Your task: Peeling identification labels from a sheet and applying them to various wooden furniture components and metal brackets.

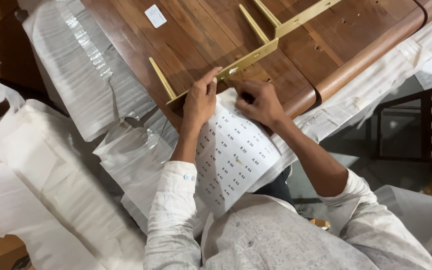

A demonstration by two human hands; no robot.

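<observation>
A white sheet (233, 155) printed with rows of small codes lies over the near edge of a brown wooden panel (201, 30). My left hand (199, 99) rests on the sheet's top left corner, its index finger stretched out onto a brass-coloured metal bracket (248, 59) with long prongs that lies on the panel. My right hand (259, 102) presses down on the sheet's top right part, fingers curled as if pinching something small on it; what it pinches is hidden. Both sleeves are pale and patterned.
White foam wrapping (76, 75) lies around the panel at the left and below. A small white label (155, 15) sticks to the wood near the top. A dark wooden chair frame (426, 125) stands at the right. The panel has a rounded edge (371, 55).
</observation>
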